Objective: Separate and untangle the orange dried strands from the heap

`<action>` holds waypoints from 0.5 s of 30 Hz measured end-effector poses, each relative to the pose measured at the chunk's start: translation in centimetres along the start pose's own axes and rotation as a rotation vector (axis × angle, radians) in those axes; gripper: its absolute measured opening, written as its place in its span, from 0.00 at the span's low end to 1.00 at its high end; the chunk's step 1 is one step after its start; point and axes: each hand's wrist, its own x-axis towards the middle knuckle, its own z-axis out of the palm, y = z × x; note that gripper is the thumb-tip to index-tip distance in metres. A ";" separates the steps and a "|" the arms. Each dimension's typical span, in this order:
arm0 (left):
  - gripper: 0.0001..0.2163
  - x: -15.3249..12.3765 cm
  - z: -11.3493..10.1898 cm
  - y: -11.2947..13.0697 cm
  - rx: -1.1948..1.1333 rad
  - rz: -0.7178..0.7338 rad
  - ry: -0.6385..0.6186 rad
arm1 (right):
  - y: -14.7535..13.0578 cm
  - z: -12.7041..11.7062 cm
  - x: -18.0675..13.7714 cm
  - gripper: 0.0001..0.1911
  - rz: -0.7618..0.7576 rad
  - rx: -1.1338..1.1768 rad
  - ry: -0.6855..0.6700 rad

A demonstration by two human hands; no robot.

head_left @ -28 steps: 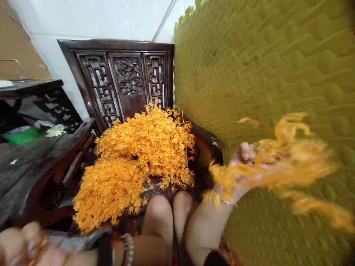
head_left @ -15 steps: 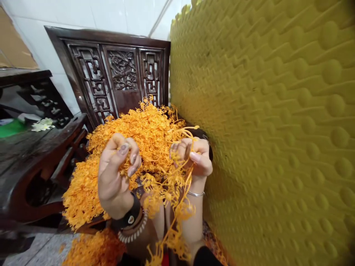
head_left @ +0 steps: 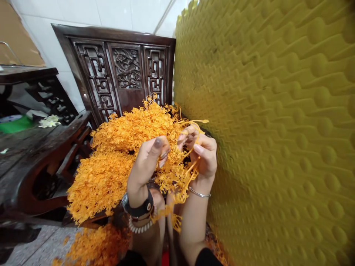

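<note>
- Progress: we are judging the handling of one strand as under way; it is hanging between the hands, not yet being laid down. Whether the heaped stock is finished or waiting, we are not able to tell.
- Orange, frilly, stringy strand [head_left: 174,181], one: trailing from the right hand toward seven o'clock, a thin stem looping up at twelve.
- Right hand [head_left: 205,155], one: thumb and fingers are pinching the strand's stem, leaving a narrow gap.
- Left hand [head_left: 151,157], one: curling at nine o'clock of the right, thumb near fingertips; whether it is gripping anything, we are not able to tell.
- Loose orange, feathery heaps, two: a large double-mounded heap [head_left: 108,177] is lying at nine to ten o'clock of the hands, a smaller floor heap [head_left: 97,245] at seven. Single pieces are defying our count.
- Dark, glossy, carved wooden chair back [head_left: 130,96], one: standing at eleven o'clock, behind the large heap.
- Yellow-olive, embossed mat [head_left: 263,111], one: rising at three o'clock.
- Silver metal bangle [head_left: 200,193], one: circling the right wrist.
- Pale beaded bracelet [head_left: 138,229], one: circling the left.
</note>
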 end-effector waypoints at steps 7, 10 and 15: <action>0.21 0.9 0.6 -0.5 0.298 -0.013 -0.001 | -0.4 0.4 0.6 0.15 -0.043 -0.206 -0.132; 0.20 1.1 0.6 -0.4 0.251 0.020 0.143 | -0.4 0.6 0.5 0.17 0.064 -0.106 -0.077; 0.21 0.7 0.6 -1.1 0.047 0.099 -0.026 | -0.6 1.8 0.8 0.18 0.023 0.550 0.069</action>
